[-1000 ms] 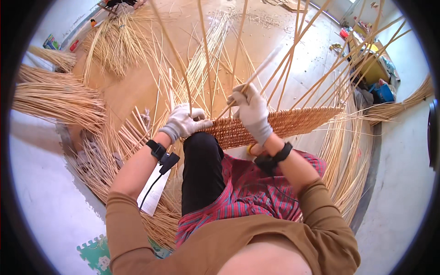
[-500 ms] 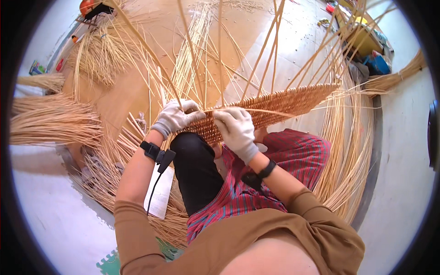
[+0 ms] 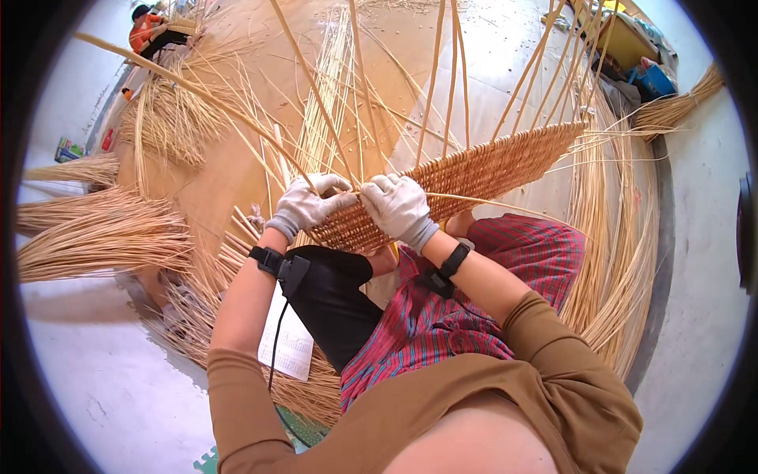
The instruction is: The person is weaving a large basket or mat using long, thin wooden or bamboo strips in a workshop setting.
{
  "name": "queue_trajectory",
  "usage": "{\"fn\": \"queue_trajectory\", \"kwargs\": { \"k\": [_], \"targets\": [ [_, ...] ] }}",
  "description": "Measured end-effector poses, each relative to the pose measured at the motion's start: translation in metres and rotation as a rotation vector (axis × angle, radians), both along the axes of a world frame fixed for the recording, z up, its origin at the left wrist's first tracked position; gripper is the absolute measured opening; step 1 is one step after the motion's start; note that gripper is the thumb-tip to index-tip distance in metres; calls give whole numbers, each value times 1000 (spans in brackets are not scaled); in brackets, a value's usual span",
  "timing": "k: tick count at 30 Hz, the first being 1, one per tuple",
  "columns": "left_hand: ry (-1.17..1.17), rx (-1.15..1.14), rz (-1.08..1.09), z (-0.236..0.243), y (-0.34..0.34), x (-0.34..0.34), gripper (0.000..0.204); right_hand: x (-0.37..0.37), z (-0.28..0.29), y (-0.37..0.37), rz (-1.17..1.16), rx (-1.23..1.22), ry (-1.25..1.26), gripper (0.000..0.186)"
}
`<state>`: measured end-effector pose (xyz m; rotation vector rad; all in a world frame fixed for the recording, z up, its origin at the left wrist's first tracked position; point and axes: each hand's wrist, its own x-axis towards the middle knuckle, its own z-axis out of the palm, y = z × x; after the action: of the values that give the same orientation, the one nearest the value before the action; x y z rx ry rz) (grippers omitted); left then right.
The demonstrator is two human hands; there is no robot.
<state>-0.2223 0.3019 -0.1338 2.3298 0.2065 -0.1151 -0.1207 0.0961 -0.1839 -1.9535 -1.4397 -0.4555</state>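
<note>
While seated under striped cloth (image 3: 462, 320), gripping left end of woven panel (image 3: 489, 170) just beyond with left hand (image 3: 306, 207) and right hand (image 3: 399, 209), fingers folded over it; cannot tell if pinching loose strand (image 3: 505, 205). Facing upright sticks (image 3: 301, 61), then straw bundle (image 3: 178, 118), then seated person (image 3: 145, 33).

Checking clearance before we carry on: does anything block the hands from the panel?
Nothing visible does: the left hand and right hand are both at the panel, near its left end. Canes rise beside them; a thin strand runs out from under the right hand.
</note>
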Motion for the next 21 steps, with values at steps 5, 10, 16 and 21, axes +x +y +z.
{"fn": "queue_trajectory", "kwargs": {
  "k": [5, 10, 16, 21],
  "targets": [
    [-48, 9, -55, 2, 0, -1, 45, 6, 7, 1, 47, -77, 3, 12],
    [-38, 119, 46, 4, -7, -4, 38, -26, 9, 14, -165, -258, 233, 17],
    [-82, 177, 61, 4, -14, -6, 37, -81, -4, 53, -478, 342, 1382, 24],
    [-106, 116, 17, 0, -7, -6, 39, -59, -10, 18, -264, 131, 1084, 19]
  ]
}}
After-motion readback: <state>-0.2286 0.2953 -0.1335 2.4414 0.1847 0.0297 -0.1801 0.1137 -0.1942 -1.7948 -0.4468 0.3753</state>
